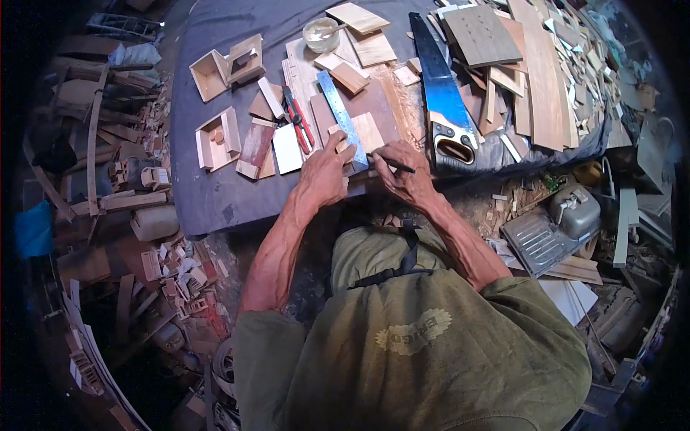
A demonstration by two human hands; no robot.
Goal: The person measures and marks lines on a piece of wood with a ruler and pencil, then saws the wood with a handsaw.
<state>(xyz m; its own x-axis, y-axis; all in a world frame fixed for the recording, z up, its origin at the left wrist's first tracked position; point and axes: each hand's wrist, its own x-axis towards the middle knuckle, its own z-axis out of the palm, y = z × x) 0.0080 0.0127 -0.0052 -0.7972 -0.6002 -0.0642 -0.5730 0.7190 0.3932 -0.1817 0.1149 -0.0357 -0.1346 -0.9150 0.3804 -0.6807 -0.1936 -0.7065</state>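
Note:
My left hand (pixel 325 177) is at the table's near edge, its fingers pressing on the lower end of a metal ruler (pixel 335 105). The ruler slants across a light piece of wood (pixel 369 132). In my right hand (pixel 408 177) is a dark pen (pixel 399 166), pinched between the fingers, its tip close to the ruler's lower end. Red-handled pliers (pixel 298 123) lie left of the ruler. To the right rests a handsaw (pixel 443 93) with a blue blade, its handle toward me.
Small wooden boxes (pixel 218 139) stand on the left of the dark-covered table (pixel 198 190). A tub (pixel 321 36) with a stick in it is at the back. Boards and offcuts (pixel 483 34) pile up on the right. Scrap wood and a metal sink (pixel 535 237) lie around the floor.

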